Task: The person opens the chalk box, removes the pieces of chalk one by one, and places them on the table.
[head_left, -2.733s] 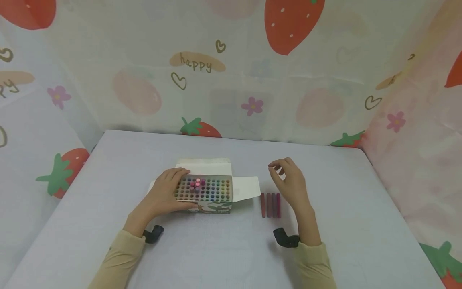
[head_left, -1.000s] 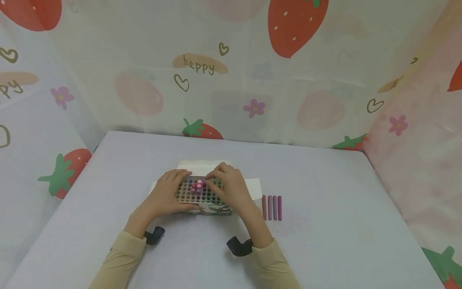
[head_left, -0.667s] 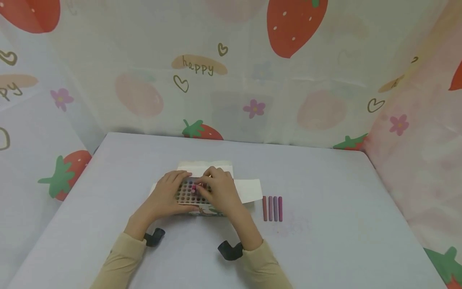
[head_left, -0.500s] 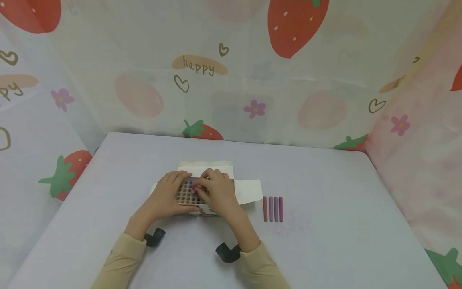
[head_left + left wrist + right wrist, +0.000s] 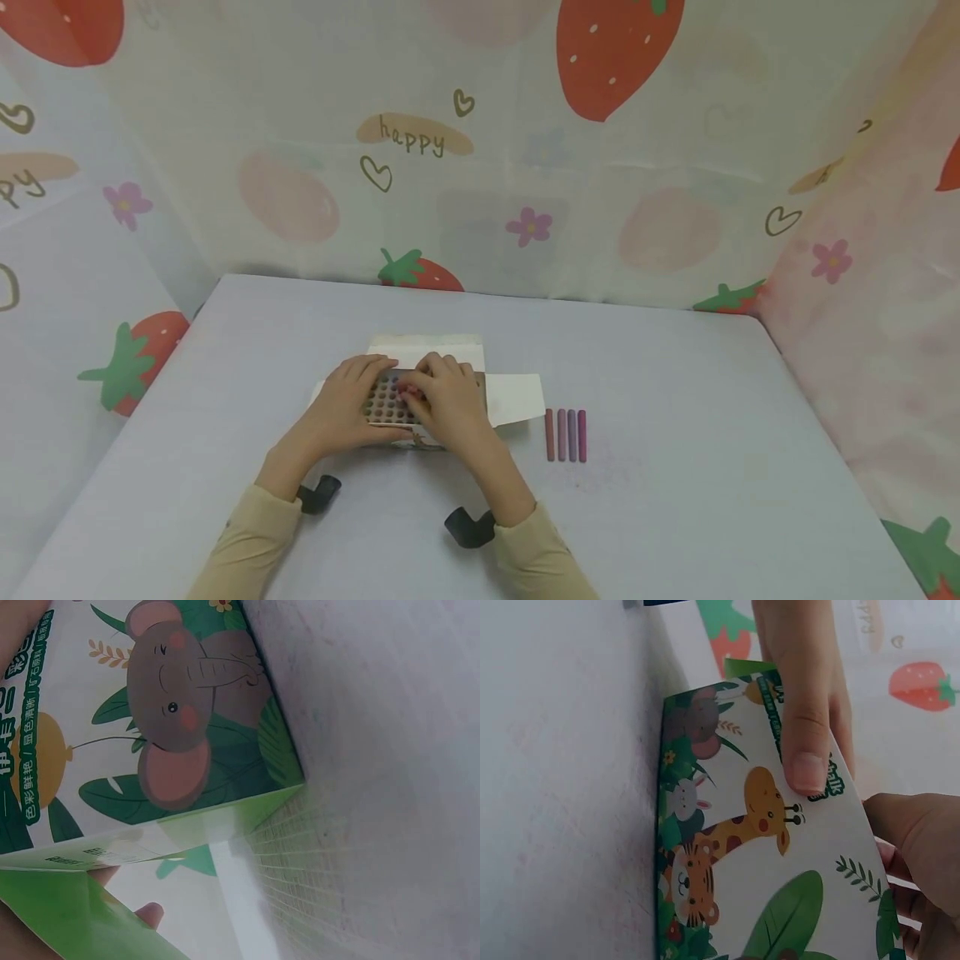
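Observation:
An open box (image 5: 382,412) of coloured chalk sticks, with animals printed on its sides, stands left of the table's middle. My left hand (image 5: 347,408) grips its left end, thumb on the front face and fingers over the back edge; in the right wrist view the left thumb (image 5: 808,750) lies on the printed front. Over the middle of the box my right hand (image 5: 450,404) pinches at the raised pink chalk sticks (image 5: 410,390), mostly covered by its fingers. Dark round ends of other sticks show in rows at the box's left part.
Several chalk sticks (image 5: 561,435), brown-red to magenta, lie in a row right of the box. White flaps stand out at the back (image 5: 427,346) and right (image 5: 515,397) of the box. A patterned cloth (image 5: 577,183) hangs behind the table (image 5: 675,467).
The right hand has come left from above the loose sticks to the middle of the box, and its fingers have closed in on the raised pink sticks. The left hand has stayed on the box.

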A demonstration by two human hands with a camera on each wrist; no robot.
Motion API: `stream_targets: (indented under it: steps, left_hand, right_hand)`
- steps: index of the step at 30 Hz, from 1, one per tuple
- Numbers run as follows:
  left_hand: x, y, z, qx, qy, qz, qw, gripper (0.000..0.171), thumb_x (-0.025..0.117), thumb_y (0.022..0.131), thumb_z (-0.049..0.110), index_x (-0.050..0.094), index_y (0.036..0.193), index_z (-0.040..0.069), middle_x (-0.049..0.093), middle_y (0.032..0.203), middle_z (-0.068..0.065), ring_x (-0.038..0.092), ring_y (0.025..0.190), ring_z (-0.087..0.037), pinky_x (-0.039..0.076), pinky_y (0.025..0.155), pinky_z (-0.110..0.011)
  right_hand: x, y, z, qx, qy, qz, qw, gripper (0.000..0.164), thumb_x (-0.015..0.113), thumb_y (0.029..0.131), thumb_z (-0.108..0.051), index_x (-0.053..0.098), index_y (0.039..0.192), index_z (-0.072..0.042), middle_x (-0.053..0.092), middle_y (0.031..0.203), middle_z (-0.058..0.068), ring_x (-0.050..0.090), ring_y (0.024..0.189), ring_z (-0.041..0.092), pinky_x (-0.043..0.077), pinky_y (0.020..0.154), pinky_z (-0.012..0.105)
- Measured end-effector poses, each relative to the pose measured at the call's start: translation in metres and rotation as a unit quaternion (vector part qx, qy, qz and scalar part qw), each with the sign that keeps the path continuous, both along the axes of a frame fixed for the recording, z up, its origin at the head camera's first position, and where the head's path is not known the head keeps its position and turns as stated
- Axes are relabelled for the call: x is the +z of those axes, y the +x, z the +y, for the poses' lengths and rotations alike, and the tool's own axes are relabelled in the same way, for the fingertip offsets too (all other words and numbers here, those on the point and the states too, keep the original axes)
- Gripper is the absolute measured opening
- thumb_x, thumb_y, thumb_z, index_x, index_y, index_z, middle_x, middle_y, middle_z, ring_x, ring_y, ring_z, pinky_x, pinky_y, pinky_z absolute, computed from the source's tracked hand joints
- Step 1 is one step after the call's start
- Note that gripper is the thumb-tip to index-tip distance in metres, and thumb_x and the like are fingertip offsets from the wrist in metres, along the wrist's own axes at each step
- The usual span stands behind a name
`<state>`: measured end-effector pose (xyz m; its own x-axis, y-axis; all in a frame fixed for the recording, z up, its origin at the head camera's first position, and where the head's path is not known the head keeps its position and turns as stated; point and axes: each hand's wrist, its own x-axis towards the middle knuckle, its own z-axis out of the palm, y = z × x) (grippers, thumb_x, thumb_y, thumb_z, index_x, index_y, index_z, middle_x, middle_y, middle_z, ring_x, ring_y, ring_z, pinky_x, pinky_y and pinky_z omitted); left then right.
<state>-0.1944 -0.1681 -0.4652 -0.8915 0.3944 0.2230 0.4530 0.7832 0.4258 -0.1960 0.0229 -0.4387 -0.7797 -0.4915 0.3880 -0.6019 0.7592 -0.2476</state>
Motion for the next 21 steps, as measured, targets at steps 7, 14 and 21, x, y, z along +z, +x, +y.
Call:
stream_targets:
  steps: [7, 14, 21]
  left_hand:
    - [-0.001, 0.000, -0.001, -0.003, 0.004, 0.010, 0.9999, 0.101, 0.072, 0.058, 0.069, 0.040, 0.135, 0.011, 0.042, 0.134, -0.011, 0.034, 0.127, -0.030, 0.028, 0.106, -0.051]
    - [-0.002, -0.001, -0.001, -0.005, -0.003, 0.015, 0.9999, 0.101, 0.073, 0.059, 0.068, 0.040, 0.135, 0.012, 0.042, 0.134, -0.011, 0.035, 0.126, -0.030, 0.029, 0.105, -0.051]
    - [-0.001, 0.000, -0.001, -0.004, 0.001, 0.011, 0.9999, 0.102, 0.072, 0.058, 0.069, 0.039, 0.136, 0.011, 0.042, 0.134, -0.011, 0.034, 0.127, -0.030, 0.028, 0.105, -0.051]
  right_hand:
    - [-0.005, 0.002, -0.007, -0.026, 0.001, 0.027, 0.999, 0.010, 0.063, 0.089, -0.028, 0.070, 0.095, -0.025, 0.056, 0.095, -0.006, 0.051, 0.084, 0.011, 0.043, 0.081, 0.033]
    - [-0.004, 0.005, -0.009, -0.055, -0.005, 0.008, 0.998, 0.012, 0.063, 0.088, -0.030, 0.070, 0.097, -0.025, 0.055, 0.095, -0.007, 0.050, 0.086, 0.011, 0.040, 0.083, 0.033]
    - [0.001, 0.007, -0.011, -0.075, -0.005, -0.002, 0.997, 0.013, 0.063, 0.088, -0.032, 0.071, 0.096, -0.025, 0.056, 0.095, -0.006, 0.051, 0.085, 0.012, 0.040, 0.081, 0.033]
